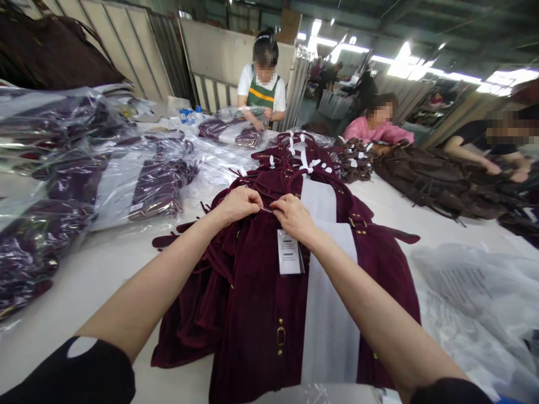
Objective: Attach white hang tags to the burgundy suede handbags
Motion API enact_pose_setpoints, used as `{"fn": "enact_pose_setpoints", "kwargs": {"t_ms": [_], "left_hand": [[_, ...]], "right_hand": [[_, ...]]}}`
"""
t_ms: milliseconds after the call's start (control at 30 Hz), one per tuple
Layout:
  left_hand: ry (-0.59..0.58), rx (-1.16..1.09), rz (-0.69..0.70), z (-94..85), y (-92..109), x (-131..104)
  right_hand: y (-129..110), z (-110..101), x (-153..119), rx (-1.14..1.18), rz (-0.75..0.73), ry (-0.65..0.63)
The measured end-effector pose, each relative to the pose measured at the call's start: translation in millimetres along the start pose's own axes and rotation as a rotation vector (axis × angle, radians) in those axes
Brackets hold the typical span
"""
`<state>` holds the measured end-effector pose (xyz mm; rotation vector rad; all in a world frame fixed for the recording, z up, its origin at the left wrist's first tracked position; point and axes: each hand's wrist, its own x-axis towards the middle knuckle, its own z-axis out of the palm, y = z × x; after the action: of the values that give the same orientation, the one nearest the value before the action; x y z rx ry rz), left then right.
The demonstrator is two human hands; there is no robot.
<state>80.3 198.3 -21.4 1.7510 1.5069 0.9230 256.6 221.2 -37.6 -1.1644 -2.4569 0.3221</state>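
I see my left hand [239, 204] and right hand [295, 217] pinched together on a small pin [266, 210] at the collar of a maroon coat [256, 292] lying mid-table [84, 280], its tag [288, 252] just below my right hand.

A garment [261, 292] lies flat at the middle of the tabletop [84, 280], reaching to its near edge. A paper strip [328, 292] lies on the garment, along its length. A tag [289, 252] rests on the garment just left of the strip. Both hands, left hand [240, 205] and right hand [295, 217], meet on the garment's far end. Bagged garments [84, 179] are stacked along the left edge. An empty bag [475, 303] lies at the right edge. A garment pile [303, 154] sits behind, toward the far edge.
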Motion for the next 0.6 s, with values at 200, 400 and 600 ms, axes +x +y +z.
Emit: {"fn": "enact_pose_setpoints", "kwargs": {"t_ms": [200, 400, 600], "left_hand": [[0.041, 0.015, 0.041, 3.3, -5.2, 4.8], [0.008, -0.204, -0.088, 11.5, -6.0, 7.2], [-0.043, -0.329, -0.094, 20.6, 1.1, 9.8]], "right_hand": [[-0.6, 2.0, 10.7, 0.020, 0.041, -0.065], [5.1, -3.0, 16.2, 0.156, 0.146, -0.052], [11.0, -4.9, 15.0, 0.211, 0.127, -0.034]]}}
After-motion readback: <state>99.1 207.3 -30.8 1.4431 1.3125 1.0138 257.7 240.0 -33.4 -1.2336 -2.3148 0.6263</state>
